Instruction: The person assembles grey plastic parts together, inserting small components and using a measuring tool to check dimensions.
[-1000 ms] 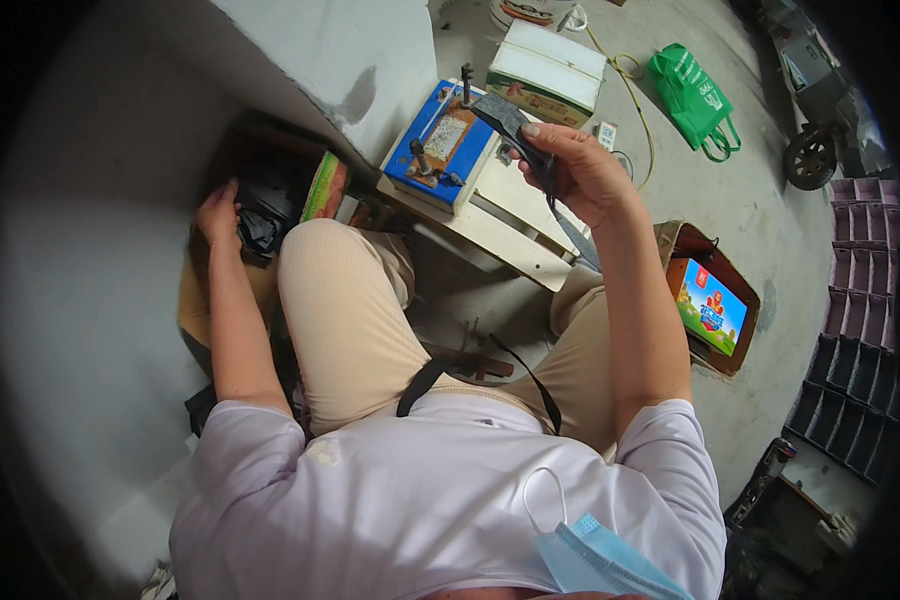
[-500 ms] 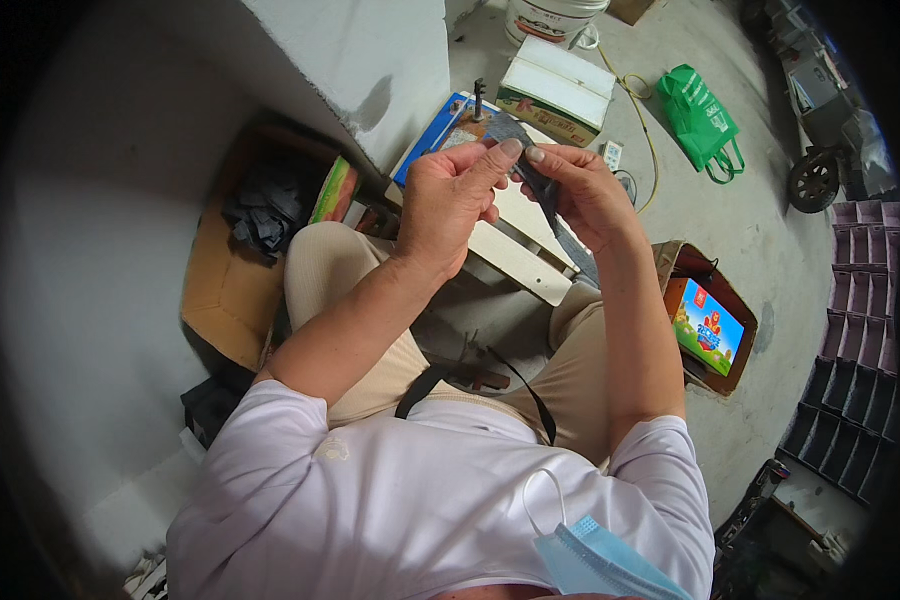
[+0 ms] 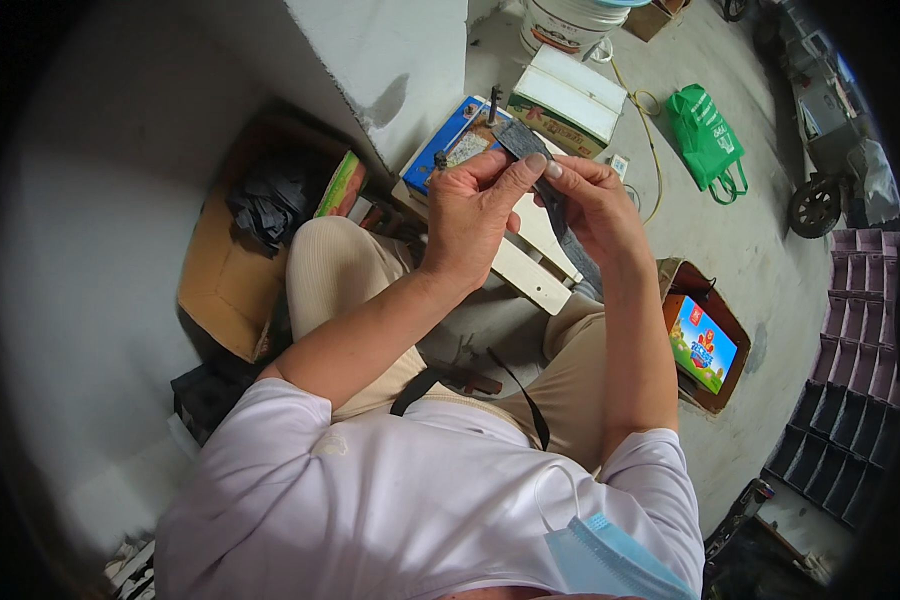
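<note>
Between my hands, over a white slatted bench (image 3: 525, 272), is a dark grey strip (image 3: 516, 138) that looks like cloth. My left hand (image 3: 473, 215) is closed, pinching the strip between thumb and fingers. Close beside it, my right hand (image 3: 602, 208) is closed on the same strip, thumb tip near the left thumb. One end of the strip sticks out past the hands; the rest passes down behind the right hand. A blue panel (image 3: 448, 140) and a small dark upright post (image 3: 494, 106) are at the bench's far end.
An open cardboard box (image 3: 220, 300) at left holds dark crumpled pieces (image 3: 268, 208). Beyond the bench are a white-topped carton (image 3: 568, 92) and a white bucket (image 3: 562, 25). A green bag (image 3: 705, 135), a box with a bright screen (image 3: 705, 342) and stacked trays (image 3: 860, 320) are at right.
The view has shifted slightly. Both hands still pinch the strip, and its far end now sticks out more plainly beyond the left thumb.
</note>
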Motion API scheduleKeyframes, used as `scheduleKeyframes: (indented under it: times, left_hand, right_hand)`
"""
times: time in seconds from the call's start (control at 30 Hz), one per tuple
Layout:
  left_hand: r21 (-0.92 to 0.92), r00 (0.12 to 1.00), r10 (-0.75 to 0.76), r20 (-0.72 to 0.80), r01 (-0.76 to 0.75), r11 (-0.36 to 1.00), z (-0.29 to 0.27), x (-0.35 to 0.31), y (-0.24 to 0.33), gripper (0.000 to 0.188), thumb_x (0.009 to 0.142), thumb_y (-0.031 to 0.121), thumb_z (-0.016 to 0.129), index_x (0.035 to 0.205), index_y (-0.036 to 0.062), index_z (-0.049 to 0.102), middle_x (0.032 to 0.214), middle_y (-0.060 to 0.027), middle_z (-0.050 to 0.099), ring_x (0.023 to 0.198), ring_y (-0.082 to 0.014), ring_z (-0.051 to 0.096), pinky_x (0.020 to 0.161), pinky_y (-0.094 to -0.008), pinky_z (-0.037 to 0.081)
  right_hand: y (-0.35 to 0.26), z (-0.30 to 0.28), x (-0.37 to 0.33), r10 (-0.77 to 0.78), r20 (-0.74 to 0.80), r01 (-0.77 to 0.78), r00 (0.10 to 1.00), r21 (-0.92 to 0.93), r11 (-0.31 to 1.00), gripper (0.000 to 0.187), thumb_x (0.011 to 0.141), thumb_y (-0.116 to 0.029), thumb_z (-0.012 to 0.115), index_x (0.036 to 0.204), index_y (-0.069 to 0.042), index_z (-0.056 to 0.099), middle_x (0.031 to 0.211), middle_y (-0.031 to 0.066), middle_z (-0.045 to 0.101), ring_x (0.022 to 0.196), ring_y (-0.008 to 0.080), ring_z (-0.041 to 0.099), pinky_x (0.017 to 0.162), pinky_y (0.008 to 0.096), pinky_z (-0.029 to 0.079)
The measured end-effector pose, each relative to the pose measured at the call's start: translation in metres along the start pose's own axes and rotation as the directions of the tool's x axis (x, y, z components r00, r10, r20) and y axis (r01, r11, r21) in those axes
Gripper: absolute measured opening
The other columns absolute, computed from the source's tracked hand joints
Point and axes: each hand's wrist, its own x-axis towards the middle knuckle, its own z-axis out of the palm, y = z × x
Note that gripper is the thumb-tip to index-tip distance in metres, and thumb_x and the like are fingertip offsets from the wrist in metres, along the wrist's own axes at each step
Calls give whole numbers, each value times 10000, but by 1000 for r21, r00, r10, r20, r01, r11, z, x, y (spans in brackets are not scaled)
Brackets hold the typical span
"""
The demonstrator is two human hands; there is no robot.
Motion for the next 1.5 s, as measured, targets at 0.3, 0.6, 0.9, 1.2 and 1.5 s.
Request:
scheduleKeyframes:
  times: [0.3,0.6,0.9,1.2,1.5]
  left_hand:
    - [229,990,133,-46,-119,966,1,2,-3,179,887,197,658,852,24,687,671,39,551,549,-16,431,448,-175,354]
    - [540,878,478,12,-408,736,-4,13,0,172,883,99,637,801,-51,656,626,-75,558,541,-113,484,479,-272,384]
    - [596,888,454,-67,-330,732,-29,29,3,337,890,148,628,628,-25,505,547,-68,475,506,-93,414,459,-262,336]
    - [-5,960,169,-223,-175,985,-68,70,27,187,849,158,680,722,27,644,612,3,537,510,-51,436,480,-197,379]
    - [-239,914,-140,-381,49,970,-108,95,1,150,786,137,741,702,80,631,597,28,499,475,-59,386,448,-219,345]
  right_hand:
    - [-5,3,-3,-36,-22,36,999,-8,999,232,842,-152,696,982,32,686,847,95,685,769,134,638,727,258,506]
    - [-5,10,-4,-69,-59,61,996,-125,990,221,861,-161,671,980,25,681,835,80,689,753,124,641,704,249,507]
    - [-2,15,0,-52,-8,48,999,-270,962,200,807,-171,733,915,-5,702,750,32,670,662,74,600,626,212,478]
    - [-1,12,15,61,-71,-75,996,-214,974,164,802,-166,736,863,-18,701,726,18,660,629,64,587,597,203,472]
    - [6,28,40,-85,-236,-28,968,-439,898,136,803,-143,730,782,-14,697,669,-24,616,564,26,498,525,187,379]
